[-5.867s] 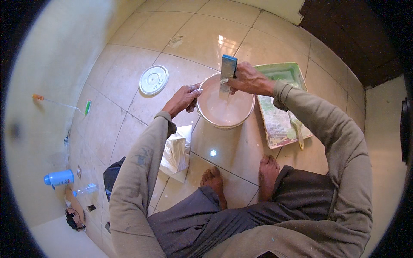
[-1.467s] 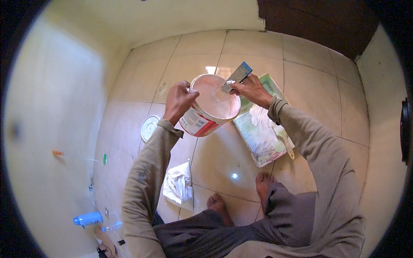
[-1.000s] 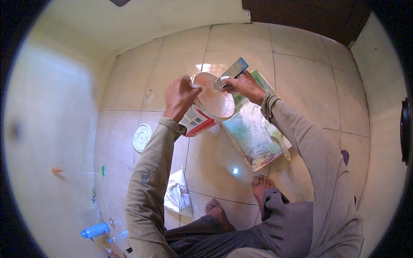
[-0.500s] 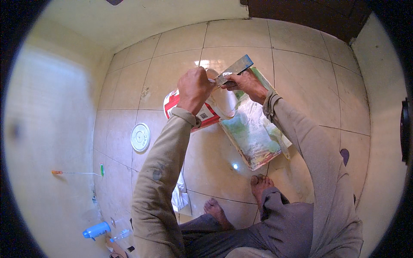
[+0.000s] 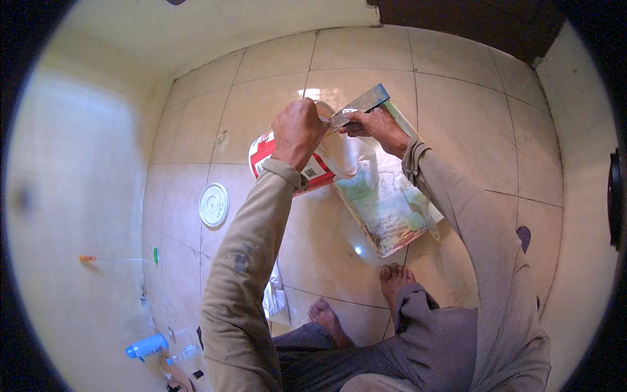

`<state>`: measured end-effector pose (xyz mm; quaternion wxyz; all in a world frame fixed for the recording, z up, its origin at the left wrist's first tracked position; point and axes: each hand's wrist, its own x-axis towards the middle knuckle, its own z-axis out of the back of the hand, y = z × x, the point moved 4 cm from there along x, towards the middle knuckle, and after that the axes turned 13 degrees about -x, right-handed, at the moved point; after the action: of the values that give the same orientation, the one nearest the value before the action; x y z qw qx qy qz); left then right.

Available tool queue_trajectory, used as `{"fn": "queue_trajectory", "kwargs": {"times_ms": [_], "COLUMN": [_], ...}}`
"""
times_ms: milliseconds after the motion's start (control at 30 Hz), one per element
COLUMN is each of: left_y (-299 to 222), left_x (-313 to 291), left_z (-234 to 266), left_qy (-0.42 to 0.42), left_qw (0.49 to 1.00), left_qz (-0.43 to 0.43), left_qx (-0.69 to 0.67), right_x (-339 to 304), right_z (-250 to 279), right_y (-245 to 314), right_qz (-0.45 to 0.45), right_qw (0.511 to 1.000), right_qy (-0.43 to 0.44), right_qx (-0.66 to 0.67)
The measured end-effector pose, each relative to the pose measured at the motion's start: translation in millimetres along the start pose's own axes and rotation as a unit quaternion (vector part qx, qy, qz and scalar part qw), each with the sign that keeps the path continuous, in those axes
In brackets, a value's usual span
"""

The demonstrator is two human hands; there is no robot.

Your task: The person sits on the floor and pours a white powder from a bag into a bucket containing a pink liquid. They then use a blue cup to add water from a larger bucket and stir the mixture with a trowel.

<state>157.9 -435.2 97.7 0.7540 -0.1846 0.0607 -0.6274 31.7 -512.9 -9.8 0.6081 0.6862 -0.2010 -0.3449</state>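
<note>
A white and red paint bucket (image 5: 318, 173) lies tilted on its side, its open mouth facing right over a paint tray (image 5: 382, 243). My left hand (image 5: 297, 130) is closed at the bucket's upper rim, its fingertips mostly hidden. In my right hand (image 5: 382, 127) is a wide flat scraper (image 5: 367, 100) with a blue edge, held by the bucket's mouth, close to my left fingers. White paint shows inside the bucket, and the tray is smeared white, green and reddish.
A round white lid (image 5: 213, 205) lies on the tiles to the left. A paint brush (image 5: 428, 217) rests on the tray's right side. A roller frame with an orange handle (image 5: 87, 259), a blue bottle (image 5: 147, 347) and a white bag (image 5: 275, 299) are at left. My bare feet are near the tray.
Almost nothing differs. Both hands, the bucket and the scraper keep their places, with only a slight shift of the whole view.
</note>
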Motion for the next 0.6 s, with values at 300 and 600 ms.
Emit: {"fn": "queue_trajectory", "kwargs": {"times_ms": [300, 600], "left_y": [-5.5, -10.8], "left_x": [2.9, 2.3], "left_z": [-5.3, -8.3], "left_qy": [-0.009, -0.023], "left_qw": [1.0, 0.999], "left_qz": [-0.017, -0.031], "left_qx": [0.014, 0.016], "right_x": [1.8, -0.7], "right_z": [4.2, 3.2], "right_y": [-5.1, -2.8], "right_qz": [-0.004, 0.001], "right_qw": [1.0, 1.0], "right_qy": [0.008, 0.008], "right_qx": [-0.012, -0.003]}}
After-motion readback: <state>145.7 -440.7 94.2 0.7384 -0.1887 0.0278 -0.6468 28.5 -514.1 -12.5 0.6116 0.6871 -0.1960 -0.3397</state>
